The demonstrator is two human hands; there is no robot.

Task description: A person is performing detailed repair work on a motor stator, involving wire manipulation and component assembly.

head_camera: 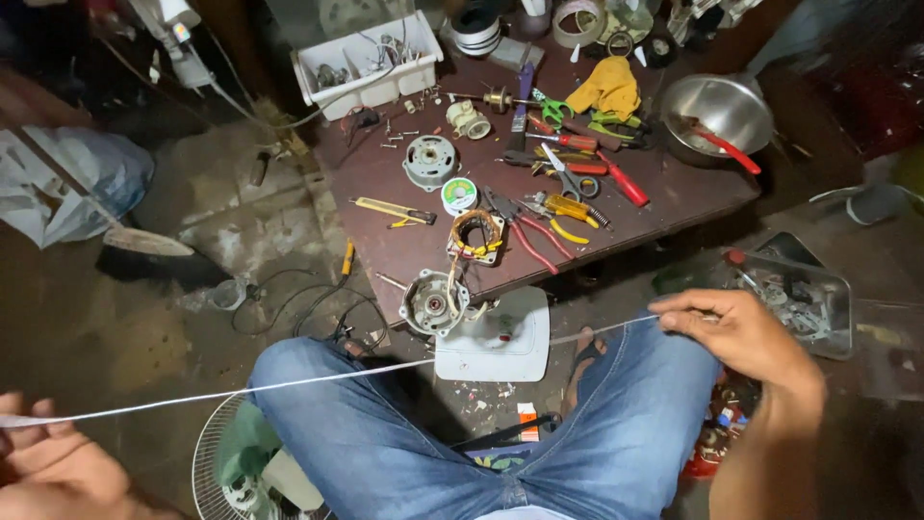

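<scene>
Cluttered dark worktable (664, 197) w/ tools (motor parts too), white cord (318, 377) taut btwn left hand (53, 462) & right hand (736, 332), fingers pinching it.

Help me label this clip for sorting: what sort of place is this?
Probably a small home repair workshop: a low table strewn with pliers and screwdrivers, motor parts like a copper-wound stator, and a fan grille on the floor.

1. Dim overall; light from above falls mainly on the bench (664, 197) and the things on it.
2. Corners and floor (106, 327) drop into deep shadow, detail lost.
3. Steel bowl (717, 111) shows mild glare.
4. Wide-angle stretch at the edges; left hand (43, 462) soft, slightly blurred.
5. Centre is sharp.
</scene>
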